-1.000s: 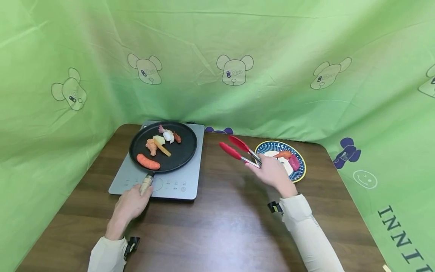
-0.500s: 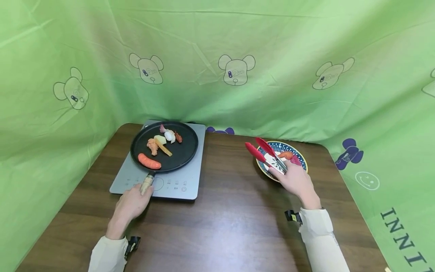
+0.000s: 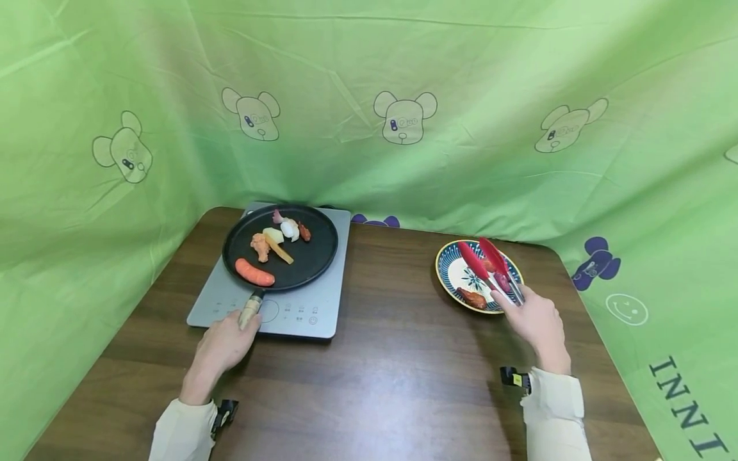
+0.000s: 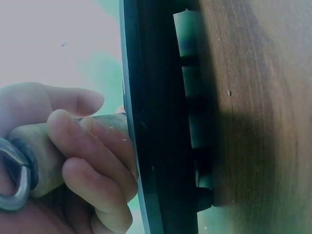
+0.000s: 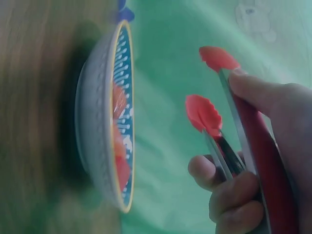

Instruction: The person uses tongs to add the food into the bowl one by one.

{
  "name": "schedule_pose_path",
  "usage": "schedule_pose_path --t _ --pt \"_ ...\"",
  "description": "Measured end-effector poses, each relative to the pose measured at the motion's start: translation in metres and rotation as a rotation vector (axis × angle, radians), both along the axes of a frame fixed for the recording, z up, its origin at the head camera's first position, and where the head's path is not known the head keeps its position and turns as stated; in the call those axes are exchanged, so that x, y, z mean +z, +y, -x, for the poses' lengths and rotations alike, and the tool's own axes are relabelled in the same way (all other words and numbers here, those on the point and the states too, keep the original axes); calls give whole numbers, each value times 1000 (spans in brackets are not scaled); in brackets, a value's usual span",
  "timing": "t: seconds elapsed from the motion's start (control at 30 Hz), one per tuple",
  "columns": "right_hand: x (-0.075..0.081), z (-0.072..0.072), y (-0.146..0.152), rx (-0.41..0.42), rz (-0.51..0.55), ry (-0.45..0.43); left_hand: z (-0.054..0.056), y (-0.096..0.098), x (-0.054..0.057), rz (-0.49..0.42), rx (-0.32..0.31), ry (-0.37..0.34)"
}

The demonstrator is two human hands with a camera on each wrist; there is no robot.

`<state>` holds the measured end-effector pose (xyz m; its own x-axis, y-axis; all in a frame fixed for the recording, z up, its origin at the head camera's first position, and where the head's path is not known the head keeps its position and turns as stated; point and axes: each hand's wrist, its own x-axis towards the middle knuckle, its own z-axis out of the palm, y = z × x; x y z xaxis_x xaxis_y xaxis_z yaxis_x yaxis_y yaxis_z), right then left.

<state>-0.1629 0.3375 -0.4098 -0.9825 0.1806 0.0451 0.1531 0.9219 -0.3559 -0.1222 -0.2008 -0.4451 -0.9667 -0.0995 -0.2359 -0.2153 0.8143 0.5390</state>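
Above the plate (image 3: 447,264), tongs (image 3: 477,264) (red-tipped, spread).

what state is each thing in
electric cooktop: on or off, cannot tell
frying pan: upright on the cooktop, partly covered
sausage: whole, lying in the pan
tongs: open, gripping nothing
shallow bowl: upright, partly filled
left hand: gripping the pan handle
right hand: gripping the tongs

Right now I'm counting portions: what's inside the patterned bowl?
The bowl holds a brown piece, an orange piece and a purple piece. What the tongs cover can't be seen.
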Motion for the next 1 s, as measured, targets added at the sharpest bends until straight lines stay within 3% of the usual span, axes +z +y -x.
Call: schedule_pose_path --t 0.33,1.0 --pt "-14 -1 19 -113 -76 10 -1 0 -1 -4 3 -8" --pt "-14 5 36 -105 -172 -135 1 0 2 5 -3 -13"
